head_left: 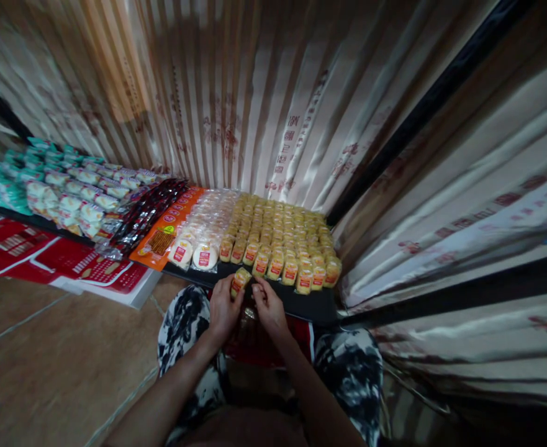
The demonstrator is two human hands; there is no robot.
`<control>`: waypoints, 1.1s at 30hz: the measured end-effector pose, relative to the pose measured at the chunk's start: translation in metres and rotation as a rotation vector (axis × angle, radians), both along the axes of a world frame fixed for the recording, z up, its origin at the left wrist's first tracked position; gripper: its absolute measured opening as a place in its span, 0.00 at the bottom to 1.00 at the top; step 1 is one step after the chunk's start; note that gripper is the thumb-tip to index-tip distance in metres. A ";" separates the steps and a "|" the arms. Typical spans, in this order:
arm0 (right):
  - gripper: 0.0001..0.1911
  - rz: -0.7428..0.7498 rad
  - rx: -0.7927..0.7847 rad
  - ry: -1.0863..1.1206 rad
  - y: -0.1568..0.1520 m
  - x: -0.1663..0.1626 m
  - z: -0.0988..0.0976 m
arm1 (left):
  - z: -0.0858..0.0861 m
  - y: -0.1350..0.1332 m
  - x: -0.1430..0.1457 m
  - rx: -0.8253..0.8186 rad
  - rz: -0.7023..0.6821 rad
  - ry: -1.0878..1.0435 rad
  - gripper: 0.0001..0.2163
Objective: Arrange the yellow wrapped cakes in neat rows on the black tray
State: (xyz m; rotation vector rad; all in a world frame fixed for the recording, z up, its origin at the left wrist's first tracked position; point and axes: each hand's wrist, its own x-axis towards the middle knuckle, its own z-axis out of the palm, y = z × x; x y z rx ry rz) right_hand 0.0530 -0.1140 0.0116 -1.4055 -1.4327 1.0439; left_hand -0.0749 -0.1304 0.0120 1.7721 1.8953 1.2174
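Observation:
My left hand (224, 309) is closed on a small wrapped snack cake (240, 282) with a yellow-gold wrapper and a red label, held just in front of a black shelf (296, 302). Close to the cake's right side is my right hand (269, 305), its fingers loosely bent and apart; whether a fingertip touches the wrapper is hard to see. Behind both hands, rows of matching wrapped cakes (275, 264) stand on the shelf. Below and between my hands, partly hidden, more wrapped pieces (249, 315) show over a red box (264, 341).
Left along the shelf lie round white packaged cakes (205, 256), an orange packet (161, 233), dark shiny packets (145, 214), white packets (84, 192) and green packets (7, 180). Red cartons (82, 261) sit below. A pleated printed curtain (254, 105) and black poles (422, 118) stand behind.

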 end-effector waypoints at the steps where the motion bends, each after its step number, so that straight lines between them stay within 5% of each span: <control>1: 0.24 -0.008 0.050 -0.056 0.003 0.001 -0.003 | 0.000 0.007 0.001 0.017 0.011 -0.009 0.15; 12: 0.22 -0.022 0.279 -0.350 0.021 0.014 -0.023 | 0.002 0.057 0.022 -0.011 0.149 0.065 0.18; 21: 0.21 -0.088 0.283 -0.384 0.020 0.009 -0.020 | -0.016 0.066 0.021 0.041 0.098 0.057 0.22; 33: 0.21 -0.095 0.271 -0.320 0.019 0.009 -0.018 | -0.020 0.060 0.019 0.147 0.006 0.010 0.09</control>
